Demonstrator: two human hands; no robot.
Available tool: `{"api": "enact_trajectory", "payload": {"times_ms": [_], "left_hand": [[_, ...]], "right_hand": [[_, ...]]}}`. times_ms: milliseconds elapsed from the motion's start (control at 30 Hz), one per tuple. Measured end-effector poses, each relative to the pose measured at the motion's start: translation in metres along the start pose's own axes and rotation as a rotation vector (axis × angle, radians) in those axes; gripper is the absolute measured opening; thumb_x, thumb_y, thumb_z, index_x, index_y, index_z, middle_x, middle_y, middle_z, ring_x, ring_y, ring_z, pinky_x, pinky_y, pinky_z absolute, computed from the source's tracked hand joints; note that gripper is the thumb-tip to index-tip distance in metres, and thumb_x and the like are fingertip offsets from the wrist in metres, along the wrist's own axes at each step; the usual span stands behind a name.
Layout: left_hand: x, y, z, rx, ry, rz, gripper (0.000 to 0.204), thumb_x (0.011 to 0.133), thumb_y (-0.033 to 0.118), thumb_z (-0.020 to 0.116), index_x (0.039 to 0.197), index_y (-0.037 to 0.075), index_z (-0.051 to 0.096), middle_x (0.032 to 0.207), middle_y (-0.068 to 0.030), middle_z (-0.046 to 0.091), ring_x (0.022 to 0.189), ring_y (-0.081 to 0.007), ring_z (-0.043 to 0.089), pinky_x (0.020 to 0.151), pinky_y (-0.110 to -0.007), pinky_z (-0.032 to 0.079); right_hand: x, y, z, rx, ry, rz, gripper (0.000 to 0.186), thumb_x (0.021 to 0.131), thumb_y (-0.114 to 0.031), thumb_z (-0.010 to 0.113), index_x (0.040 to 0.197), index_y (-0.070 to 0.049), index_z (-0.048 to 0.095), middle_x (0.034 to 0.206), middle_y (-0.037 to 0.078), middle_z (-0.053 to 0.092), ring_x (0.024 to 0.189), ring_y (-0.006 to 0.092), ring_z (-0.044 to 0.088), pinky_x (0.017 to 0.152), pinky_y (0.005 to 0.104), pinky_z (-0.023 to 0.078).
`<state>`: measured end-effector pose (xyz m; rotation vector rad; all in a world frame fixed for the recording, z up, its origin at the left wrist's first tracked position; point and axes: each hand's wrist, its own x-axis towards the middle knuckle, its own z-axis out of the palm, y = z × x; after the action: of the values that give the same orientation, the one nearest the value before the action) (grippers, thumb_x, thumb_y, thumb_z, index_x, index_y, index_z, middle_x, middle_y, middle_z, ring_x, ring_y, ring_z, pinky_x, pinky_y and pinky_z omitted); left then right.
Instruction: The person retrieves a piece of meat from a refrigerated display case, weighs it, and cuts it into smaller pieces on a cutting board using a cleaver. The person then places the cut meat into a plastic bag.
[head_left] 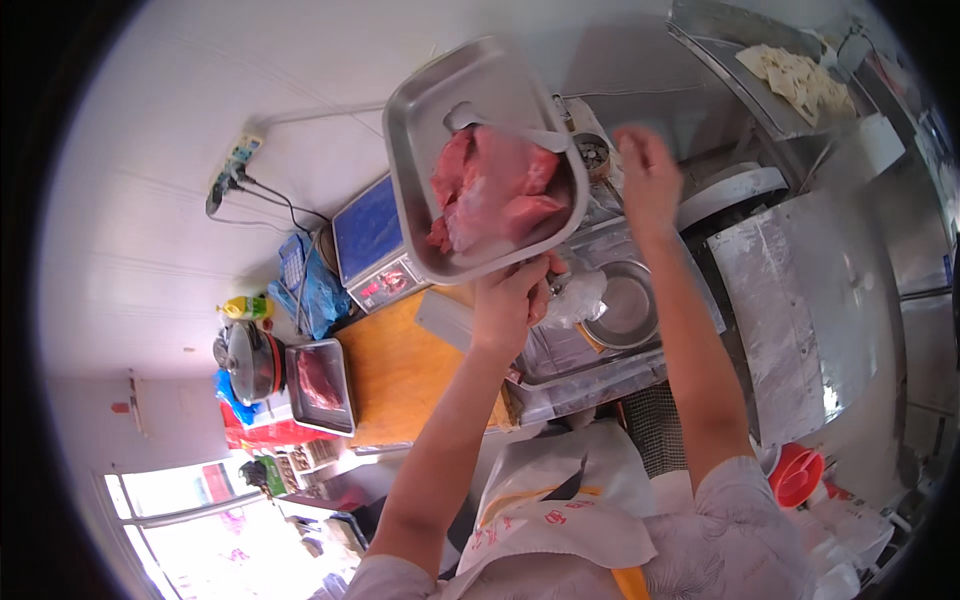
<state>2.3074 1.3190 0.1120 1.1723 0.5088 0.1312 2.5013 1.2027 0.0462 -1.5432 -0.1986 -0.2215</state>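
Observation:
My left hand [512, 305] grips the near edge of a metal tray [412, 130], which is raised and tilted toward me. Chunks of raw red meat [490, 190] sit in the tray's near part. Across the meat lies a pale, blurred, spoon-like shape [535, 135]. To the right of the tray my right hand [648, 180] is lifted, smeared by motion; its fingers look curled, but whether they hold anything cannot be made out. A crumpled clear plastic bag [580, 298] is beside my left hand, by a round metal bowl [622, 305].
A blue-topped scale [368, 230] stands at the wall beyond a wooden board [392, 365]. Left of the board are another metal tray [346, 385] with meat and a lidded pot [252, 360]. Metal equipment [790, 290] fills the right side. A power strip [235, 165] hangs on the wall.

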Motion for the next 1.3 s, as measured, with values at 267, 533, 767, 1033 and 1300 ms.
{"api": "enact_trajectory", "payload": {"times_ms": [267,533,767,1033,1300], "left_hand": [[0.008,-0.005,0.003,-0.031,-0.089,0.028,0.014,0.095,0.001,0.058,0.106,-0.001,0.065,0.091,-0.0128,0.071,0.044,-0.0089,0.045,0.039,-0.025,0.03],[0.014,-0.018,-0.003,-0.139,-0.172,0.074,0.008,0.101,0.003,0.056,0.105,0.003,0.064,0.088,-0.0083,0.07,0.048,-0.008,0.051,0.041,-0.025,0.036],[0.014,-0.023,-0.009,-0.089,-0.115,0.082,0.01,0.102,0.006,0.056,0.102,0.001,0.066,0.086,-0.0074,0.071,0.058,-0.0117,0.059,0.052,-0.029,0.046],[0.024,-0.043,-0.006,0.039,-0.088,0.293,0.01,0.101,0.003,0.055,0.104,0.003,0.065,0.086,-0.0059,0.069,0.052,-0.0082,0.053,0.046,-0.027,0.04],[0.02,-0.044,-0.005,0.09,-0.053,0.306,0.01,0.1,0.002,0.056,0.102,0.002,0.065,0.085,-0.0052,0.07,0.059,-0.0089,0.058,0.051,-0.027,0.044]], "right_hand": [[0.059,-0.173,0.061,-0.818,-0.773,-0.389,0.014,0.094,-0.015,0.067,0.104,-0.005,0.07,0.104,0.015,0.076,0.096,0.0401,0.072,0.084,0.0491,0.058],[0.071,-0.182,0.097,-1.09,-0.863,-0.334,0.023,0.094,-0.017,0.063,0.114,-0.006,0.063,0.104,0.019,0.072,0.097,0.0369,0.069,0.084,0.0462,0.054],[0.047,-0.26,0.044,-0.921,-0.871,-0.219,0.029,0.094,-0.019,0.07,0.116,-0.003,0.059,0.096,0.011,0.066,0.087,0.0234,0.062,0.081,0.0378,0.052],[-0.018,-0.327,0.025,-1.27,-0.964,-0.303,0.015,0.095,-0.022,0.071,0.102,-0.011,0.078,0.091,0.014,0.075,0.09,0.0341,0.071,0.08,0.0435,0.057],[-0.035,-0.294,0.059,-1.785,-1.061,-0.605,0.017,0.088,-0.015,0.07,0.099,-0.01,0.083,0.092,0.014,0.075,0.088,0.0343,0.074,0.074,0.0446,0.059]]}}
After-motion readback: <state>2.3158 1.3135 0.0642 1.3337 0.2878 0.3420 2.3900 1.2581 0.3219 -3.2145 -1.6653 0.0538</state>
